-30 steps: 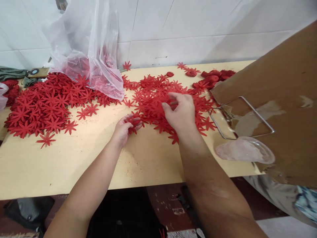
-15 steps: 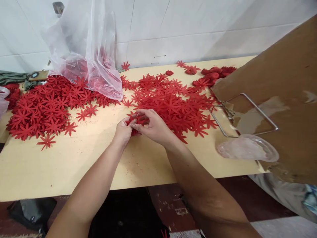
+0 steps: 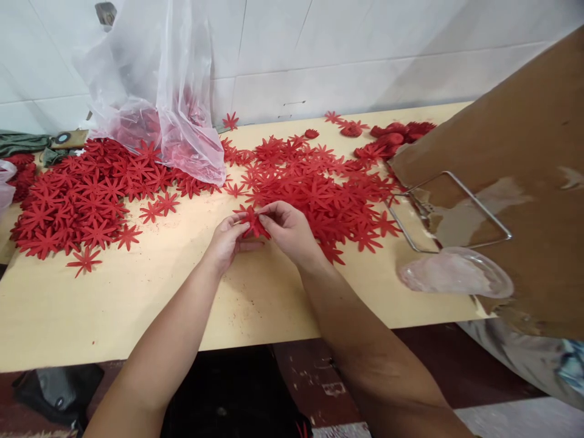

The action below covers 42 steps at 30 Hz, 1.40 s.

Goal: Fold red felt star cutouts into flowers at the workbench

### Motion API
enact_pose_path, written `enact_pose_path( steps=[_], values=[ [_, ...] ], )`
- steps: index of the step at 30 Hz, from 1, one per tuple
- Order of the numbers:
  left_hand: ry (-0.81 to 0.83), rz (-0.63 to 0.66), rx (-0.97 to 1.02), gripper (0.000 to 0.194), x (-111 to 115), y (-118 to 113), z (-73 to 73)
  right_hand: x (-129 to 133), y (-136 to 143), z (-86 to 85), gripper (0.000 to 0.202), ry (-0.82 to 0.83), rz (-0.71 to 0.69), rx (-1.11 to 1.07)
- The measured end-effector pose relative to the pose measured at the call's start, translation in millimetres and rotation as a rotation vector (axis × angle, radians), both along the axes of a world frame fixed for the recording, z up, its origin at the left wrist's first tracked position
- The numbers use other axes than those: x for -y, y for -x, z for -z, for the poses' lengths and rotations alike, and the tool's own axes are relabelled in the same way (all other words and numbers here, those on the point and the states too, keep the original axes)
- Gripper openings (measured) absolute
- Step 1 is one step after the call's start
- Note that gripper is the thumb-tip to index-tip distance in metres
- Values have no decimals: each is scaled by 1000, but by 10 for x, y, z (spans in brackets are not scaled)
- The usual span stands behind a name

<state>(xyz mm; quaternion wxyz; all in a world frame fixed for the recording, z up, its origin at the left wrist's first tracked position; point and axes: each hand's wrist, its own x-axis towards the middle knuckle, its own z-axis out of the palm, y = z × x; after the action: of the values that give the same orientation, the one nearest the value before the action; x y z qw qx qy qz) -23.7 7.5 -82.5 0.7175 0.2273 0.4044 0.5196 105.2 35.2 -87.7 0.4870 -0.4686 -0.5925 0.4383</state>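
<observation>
Between my two hands a red flower-shaped cutout (image 3: 253, 220) with narrow petals is held just above the table. My left hand (image 3: 227, 242) pinches its left side between thumb and fingers. On its right side, the thumb and forefinger of my right hand (image 3: 288, 231) are closed on the petals. Behind my right hand spreads a heap of the same red cutouts (image 3: 314, 191). A second, denser pile of red cutouts (image 3: 82, 194) lies to the left. Whether the held piece is one layer or several I cannot tell.
A clear plastic bag (image 3: 164, 109) with red pieces stands against the wall. At the right, a cardboard sheet (image 3: 511, 152) leans in beside a bent metal wire frame (image 3: 479, 207) and a clear plastic dish (image 3: 456, 272). Red bundles (image 3: 390, 139) lie at the back of the table (image 3: 150, 304).
The red cutout, bunched and mostly covered by my fingers before, now shows with its petals spread. My hands have drawn slightly apart, the right one shifting a little right.
</observation>
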Motion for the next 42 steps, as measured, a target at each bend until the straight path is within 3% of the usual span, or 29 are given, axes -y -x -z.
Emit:
enact_pose_path(
  steps=[5, 11, 15, 19, 23, 28, 35, 42],
  values=[
    [-15, 27, -7, 12, -7, -16, 12, 23, -2, 2, 10, -11, 31, -9],
    [-29, 15, -29, 17, 8, -16, 20, 58, 19, 1, 7, -304, 212, 276],
    [-108, 47, -6, 28, 35, -34, 6, 87, 43, -4, 5, -402, 219, 359],
    [-104, -33, -30, 22, 33, -81, 13, 105, 92, 24, 8, -262, 172, 180],
    [-60, -133, -116, 10, 5, -103, 30, 107, 107, 37, 27, -35, 4, -112],
    [-18, -173, -179, 4, 5, -111, 2, 114, 101, 4, 43, 81, -166, -194],
    [-26, -150, -266, 26, 14, -144, -25, 153, 102, -101, 35, 117, -231, -269],
    [-161, -55, -199, 22, 33, -61, 52, 130, 83, -118, 42, 118, -140, -316]
  ],
)
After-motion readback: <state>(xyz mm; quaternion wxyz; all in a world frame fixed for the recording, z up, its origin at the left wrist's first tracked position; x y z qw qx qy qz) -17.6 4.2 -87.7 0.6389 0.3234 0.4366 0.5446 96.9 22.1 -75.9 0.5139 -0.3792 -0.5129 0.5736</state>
